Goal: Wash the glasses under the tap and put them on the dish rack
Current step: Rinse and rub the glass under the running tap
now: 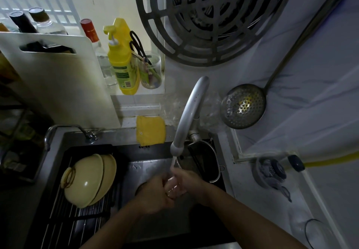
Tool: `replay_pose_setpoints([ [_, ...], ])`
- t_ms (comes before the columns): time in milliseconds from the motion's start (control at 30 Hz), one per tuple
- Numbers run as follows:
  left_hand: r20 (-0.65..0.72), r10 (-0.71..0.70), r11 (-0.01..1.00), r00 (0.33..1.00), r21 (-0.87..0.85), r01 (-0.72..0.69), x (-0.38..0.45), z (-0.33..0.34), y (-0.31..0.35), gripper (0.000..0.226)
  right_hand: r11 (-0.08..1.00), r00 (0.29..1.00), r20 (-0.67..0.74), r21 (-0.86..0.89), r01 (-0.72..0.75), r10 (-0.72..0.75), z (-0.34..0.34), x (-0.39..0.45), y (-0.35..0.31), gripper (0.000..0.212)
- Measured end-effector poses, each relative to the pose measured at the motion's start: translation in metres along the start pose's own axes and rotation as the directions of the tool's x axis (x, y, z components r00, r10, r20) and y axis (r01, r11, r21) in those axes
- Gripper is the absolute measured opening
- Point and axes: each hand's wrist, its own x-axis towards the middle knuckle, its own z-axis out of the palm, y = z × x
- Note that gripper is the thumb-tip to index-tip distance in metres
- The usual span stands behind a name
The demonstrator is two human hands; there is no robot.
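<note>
Both my hands meet over the steel sink under the running tap. Between them is a small clear glass, hard to make out, with the water stream falling on it. My left hand wraps it from the left and my right hand closes on it from the right. Another clear glass stands on the counter at the bottom right. The black dish rack lies across the left half of the sink.
Two cream bowls rest upside down on the rack. A yellow cloth hangs on the sink's back edge. A slotted ladle, a yellow soap bottle, a white cutting board and a lidded jar surround the sink.
</note>
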Motion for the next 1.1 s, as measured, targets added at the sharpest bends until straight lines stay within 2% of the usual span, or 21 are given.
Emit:
replay_pose_setpoints([
  [67,-0.051,0.136,0.953,0.989,0.281,-0.116,0.001,0.001,0.002,0.067,0.992,0.999,0.011,0.112,-0.05,0.049,-0.001,0.002,0.007,0.045],
  [100,-0.111,0.246,0.86,0.963,0.484,-0.164,-0.001,0.001,0.005,0.064,0.984,0.998,0.02,0.162,-0.068,0.066,0.0,0.003,0.009,0.046],
  [133,-0.14,0.387,0.722,0.911,0.66,-0.205,0.0,0.002,0.004,0.061,0.975,0.997,0.028,0.211,-0.075,0.071,0.001,0.003,0.01,0.047],
  [167,-0.144,0.485,0.631,0.862,0.741,-0.232,-0.001,0.002,0.006,0.059,0.966,0.997,0.034,0.246,-0.074,0.068,0.001,0.004,0.011,0.047],
  [200,-0.152,0.524,0.6,0.838,0.764,-0.237,-0.004,0.002,0.009,0.057,0.958,0.997,0.041,0.279,-0.067,0.058,0.001,0.004,0.011,0.047],
  [267,-0.169,0.433,0.705,0.885,0.676,-0.216,-0.002,0.001,0.006,0.057,0.949,0.999,0.023,0.312,-0.049,0.044,0.005,0.003,0.008,0.045],
  [300,-0.161,0.338,0.8,0.927,0.568,-0.193,-0.003,0.0,0.006,0.06,0.949,0.999,0.02,0.312,-0.041,0.037,0.004,0.004,0.008,0.041],
  [367,-0.069,0.165,0.962,0.984,0.23,-0.146,-0.002,-0.004,0.007,0.067,0.95,1.0,0.015,0.311,-0.026,0.023,0.002,0.001,0.008,0.037],
  [400,-0.022,0.132,0.987,0.991,0.092,-0.13,-0.003,-0.006,0.01,0.068,0.953,1.0,0.0,0.303,-0.018,0.02,0.0,0.002,0.009,0.041],
  [467,0.012,0.083,0.995,0.996,-0.047,-0.083,-0.005,-0.011,0.018,0.066,0.957,0.999,-0.001,0.286,-0.037,0.039,-0.006,0.004,0.013,0.052],
  [533,0.056,-0.034,0.978,0.998,-0.202,0.045,-0.005,-0.016,0.023,0.067,0.966,0.999,0.023,0.256,-0.034,0.029,-0.009,0.002,0.013,0.058],
  [600,0.161,-0.146,0.92,0.976,-0.341,0.193,-0.005,-0.021,0.023,0.066,0.986,0.998,0.052,0.166,-0.027,0.019,-0.009,0.003,0.011,0.055],
  [633,0.235,-0.18,0.881,0.955,-0.394,0.263,-0.007,-0.023,0.024,0.058,0.992,0.997,0.076,0.127,-0.023,0.013,-0.006,0.0,0.007,0.054],
  [733,0.451,-0.169,0.68,0.876,-0.591,0.435,-0.013,-0.028,0.026,0.036,0.999,0.99,0.138,0.049,0.019,-0.026,0.001,-0.001,0.001,0.058],
  [800,0.453,-0.135,0.558,0.881,-0.7,0.446,-0.019,-0.028,0.035,0.028,0.996,0.998,0.043,0.077,0.043,-0.046,0.002,0.003,-0.002,0.046],
  [833,0.399,-0.137,0.555,0.906,-0.727,0.404,-0.021,-0.026,0.038,0.023,0.994,0.999,-0.018,0.104,0.042,-0.04,0.001,0.004,-0.003,0.039],
  [900,0.161,-0.13,0.715,0.978,-0.669,0.205,-0.023,-0.017,0.043,0.021,0.982,0.997,-0.067,0.185,0.034,-0.022,-0.003,0.008,-0.001,0.037],
  [967,-0.056,-0.016,0.828,0.998,-0.561,-0.018,-0.023,-0.009,0.042,0.019,0.981,0.993,-0.117,0.192,0.022,0.001,-0.006,0.01,0.003,0.041],
  [1033,-0.069,0.099,0.904,0.993,-0.41,-0.118,-0.02,-0.009,0.035,0.025,0.978,0.993,-0.119,0.208,-0.003,0.028,-0.005,0.014,0.005,0.039],
  [1100,-0.03,0.191,0.974,0.981,-0.117,-0.194,-0.014,-0.008,0.019,0.05,0.978,0.994,-0.088,0.202,-0.045,0.064,-0.002,0.01,-0.001,0.043],
])
